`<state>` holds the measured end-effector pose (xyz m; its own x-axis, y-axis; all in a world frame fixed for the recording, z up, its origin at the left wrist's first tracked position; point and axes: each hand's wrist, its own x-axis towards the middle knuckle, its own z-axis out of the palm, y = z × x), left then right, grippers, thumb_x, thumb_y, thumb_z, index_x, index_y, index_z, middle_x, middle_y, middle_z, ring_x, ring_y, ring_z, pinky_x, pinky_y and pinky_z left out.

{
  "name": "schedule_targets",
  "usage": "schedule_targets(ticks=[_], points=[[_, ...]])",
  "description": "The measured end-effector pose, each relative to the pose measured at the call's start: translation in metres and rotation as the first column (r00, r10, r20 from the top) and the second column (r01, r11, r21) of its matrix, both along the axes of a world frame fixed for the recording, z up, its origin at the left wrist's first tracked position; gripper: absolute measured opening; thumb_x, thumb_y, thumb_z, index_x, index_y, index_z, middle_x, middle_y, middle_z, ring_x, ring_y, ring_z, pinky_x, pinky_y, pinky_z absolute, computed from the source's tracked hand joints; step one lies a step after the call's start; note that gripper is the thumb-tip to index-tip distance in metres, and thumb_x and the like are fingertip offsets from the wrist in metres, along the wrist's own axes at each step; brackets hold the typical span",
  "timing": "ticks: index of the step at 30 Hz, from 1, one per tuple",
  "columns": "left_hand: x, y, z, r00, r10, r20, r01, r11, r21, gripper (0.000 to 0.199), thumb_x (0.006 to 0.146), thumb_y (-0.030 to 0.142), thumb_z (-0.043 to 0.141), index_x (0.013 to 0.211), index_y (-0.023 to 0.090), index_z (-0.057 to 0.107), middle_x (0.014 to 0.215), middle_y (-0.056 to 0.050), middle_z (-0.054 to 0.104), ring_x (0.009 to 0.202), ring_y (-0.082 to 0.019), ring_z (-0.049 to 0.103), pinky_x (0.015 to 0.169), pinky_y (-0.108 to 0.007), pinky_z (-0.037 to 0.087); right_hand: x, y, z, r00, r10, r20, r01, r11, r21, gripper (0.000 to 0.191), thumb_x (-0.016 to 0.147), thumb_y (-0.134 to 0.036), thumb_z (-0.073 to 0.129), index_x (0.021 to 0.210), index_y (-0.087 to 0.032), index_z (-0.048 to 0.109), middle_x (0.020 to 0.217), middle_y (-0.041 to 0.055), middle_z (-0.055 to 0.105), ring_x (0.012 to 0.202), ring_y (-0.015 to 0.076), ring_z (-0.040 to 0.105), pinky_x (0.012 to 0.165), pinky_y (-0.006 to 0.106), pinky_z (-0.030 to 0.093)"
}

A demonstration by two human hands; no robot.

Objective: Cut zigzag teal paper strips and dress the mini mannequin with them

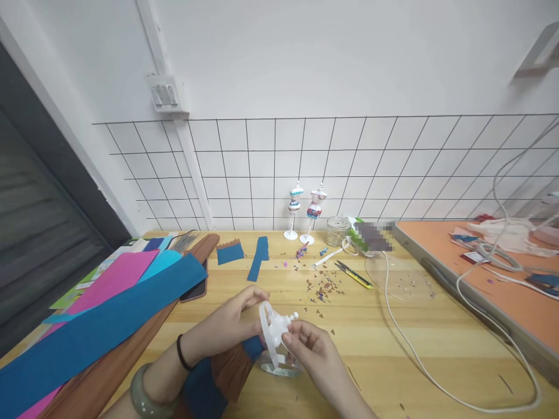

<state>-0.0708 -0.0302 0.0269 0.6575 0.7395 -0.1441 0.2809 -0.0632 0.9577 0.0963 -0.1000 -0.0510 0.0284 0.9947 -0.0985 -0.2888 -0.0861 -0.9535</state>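
Observation:
A white miniature dress form (279,327) lies tilted between my hands, its knobbed neck pointing right. My left hand (236,323) is closed around its lower part from the left. A white strip (263,326) curves down in front of that hand. My right hand (317,352) pinches the form near its shoulder with thumb and fingers. Blue and brown fabric (233,369) hangs from the form's lower end, beneath my left forearm. Just below the form, a roll of tape (279,370) rests on the table, partly hidden by my right hand.
Two dress forms on stands (292,218) and a glass jar (337,231) stand by the wall. Nearby lie a yellow cutter (356,276), brown scraps (323,288) and blue cloth pieces (261,256). Stacked fabrics (131,302) cover the left; a white cable (406,343) loops right.

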Motion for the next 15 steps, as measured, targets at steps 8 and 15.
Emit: schedule_targets(ticks=[8, 15], points=[[0.008, -0.016, 0.012, 0.974, 0.219, -0.062, -0.169, 0.879, 0.446, 0.016, 0.08, 0.023, 0.047, 0.066, 0.02, 0.054, 0.08, -0.004, 0.061, 0.081, -0.019, 0.055, 0.075, -0.03, 0.04, 0.001, 0.004, -0.004, 0.996, -0.091, 0.024, 0.091, 0.996, -0.015, 0.037, 0.062, -0.049, 0.071, 0.072, -0.013, 0.065, 0.06, 0.0008, 0.062, 0.042, 0.008, 0.047, 0.041, 0.02, 0.035], [0.021, -0.066, -0.032, 0.99, 0.036, -0.139, 0.076, 0.689, 0.721, 0.024, 0.08, 0.013, 0.037, 0.075, 0.024, 0.058, 0.073, -0.008, 0.061, 0.076, -0.023, 0.053, 0.071, -0.037, 0.04, -0.002, 0.004, 0.006, 0.996, -0.088, 0.005, 0.088, 0.995, -0.037, 0.037, 0.057, -0.049, 0.074, 0.068, -0.014, 0.066, 0.056, 0.0028, 0.064, 0.048, 0.0132, 0.053, 0.045, 0.022, 0.04]])
